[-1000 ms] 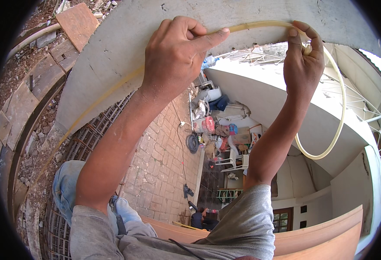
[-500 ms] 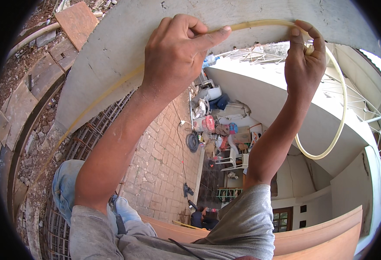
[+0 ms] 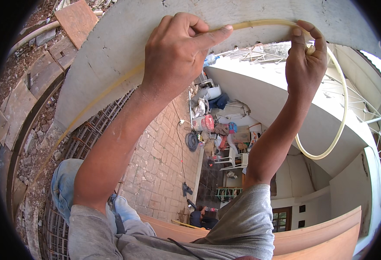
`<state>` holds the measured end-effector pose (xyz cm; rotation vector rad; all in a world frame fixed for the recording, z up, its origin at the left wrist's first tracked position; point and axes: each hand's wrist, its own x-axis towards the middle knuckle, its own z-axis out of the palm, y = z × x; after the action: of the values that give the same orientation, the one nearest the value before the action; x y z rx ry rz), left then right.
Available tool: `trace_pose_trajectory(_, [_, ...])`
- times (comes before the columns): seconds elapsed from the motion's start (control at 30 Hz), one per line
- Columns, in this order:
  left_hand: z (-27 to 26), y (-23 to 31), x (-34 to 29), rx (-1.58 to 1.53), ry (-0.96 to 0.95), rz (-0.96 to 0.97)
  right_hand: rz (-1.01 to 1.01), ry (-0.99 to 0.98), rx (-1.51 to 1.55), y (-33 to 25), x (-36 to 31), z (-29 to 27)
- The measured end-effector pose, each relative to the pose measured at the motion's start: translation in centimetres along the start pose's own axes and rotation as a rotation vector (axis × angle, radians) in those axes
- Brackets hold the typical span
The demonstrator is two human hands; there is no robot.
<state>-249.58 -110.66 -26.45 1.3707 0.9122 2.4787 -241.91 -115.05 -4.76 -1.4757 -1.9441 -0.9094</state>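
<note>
A thin, see-through yellowish hose (image 3: 264,23) runs along the face of a grey concrete wall (image 3: 108,56). My left hand (image 3: 175,50) pinches it between thumb and curled fingers against the wall. Farther right, my right hand (image 3: 305,56) grips the hose between thumb and forefinger, with the other fingers folded in. A short end of the hose seems to poke out at those folded fingers. From the right hand the hose drops in a loose loop beside the forearm. Left of my left hand it slopes down along the wall toward the rubble.
Tied steel rebar (image 3: 86,138) lies by the wall's lower left edge. Far below, brick paving (image 3: 155,151) holds a cable; clutter, a white plastic chair (image 3: 233,159) and a crouching person (image 3: 199,218) are beyond. Wooden boards (image 3: 329,229) stand at lower right, a white truss (image 3: 372,117) at right.
Almost nothing differs. Both hands keep their hold on the hose, and the view has shifted very slightly.
</note>
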Motion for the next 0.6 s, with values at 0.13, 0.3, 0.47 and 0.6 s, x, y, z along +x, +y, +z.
trace_pose_trajectory(0.13, [-0.11,-0.23,0.00,0.020,-0.015,0.024,0.004,0.003,0.022,0.00,-0.01,-0.05])
trace_pose_trajectory(0.3, [0.01,-0.27,0.03,0.023,-0.008,0.022,-0.002,0.003,0.047,0.05,-0.13,0.07])
trace_pose_trajectory(0.47, [0.01,-0.36,-0.02,0.014,-0.013,0.030,-0.004,0.003,0.064,0.12,-0.25,0.07])
trace_pose_trajectory(0.6, [0.05,-0.36,-0.08,0.015,-0.014,0.024,-0.004,0.003,0.081,0.19,-0.22,0.03])
